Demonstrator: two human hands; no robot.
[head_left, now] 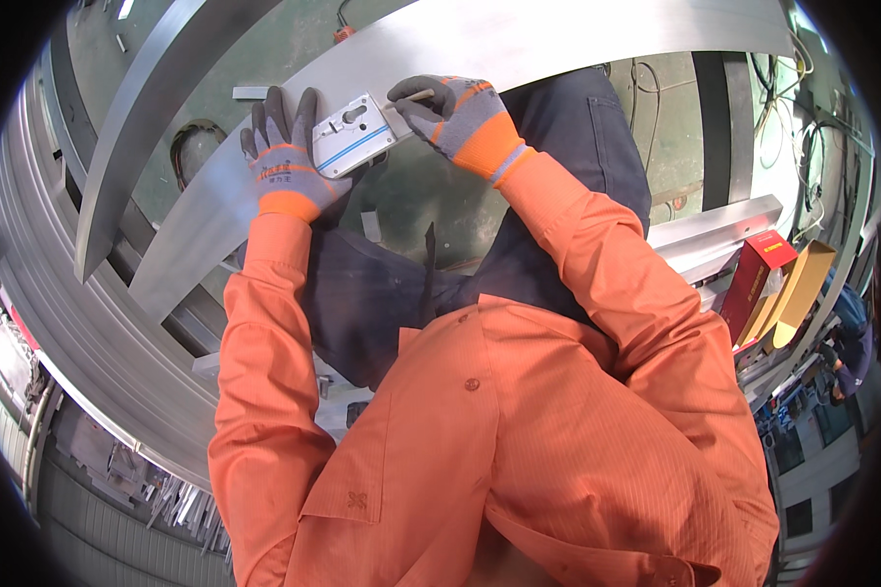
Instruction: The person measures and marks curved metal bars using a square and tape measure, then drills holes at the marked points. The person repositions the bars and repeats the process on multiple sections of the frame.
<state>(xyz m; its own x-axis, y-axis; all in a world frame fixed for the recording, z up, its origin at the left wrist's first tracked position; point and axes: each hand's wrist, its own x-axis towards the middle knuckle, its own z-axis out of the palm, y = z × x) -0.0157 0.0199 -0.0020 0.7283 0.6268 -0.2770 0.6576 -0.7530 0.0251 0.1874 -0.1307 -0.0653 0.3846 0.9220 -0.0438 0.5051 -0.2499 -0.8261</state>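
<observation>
A silver rectangular metal plate with cut-out holes and a blue stripe lies on a long, wide grey metal profile. My left hand, in a grey and orange glove, rests on the profile against the plate's left side. Its fingers are stretched out and apart. To the right of the plate, my gloved right hand pinches a short, thin, tan pencil-like stick. The stick points left toward the plate's upper right corner, apart from its face. The palm sides of both hands are hidden.
Curved-looking metal profiles are stacked on the left. An open red and yellow box stands at the right by a metal beam. Cables hang at the far right, where another person is partly visible.
</observation>
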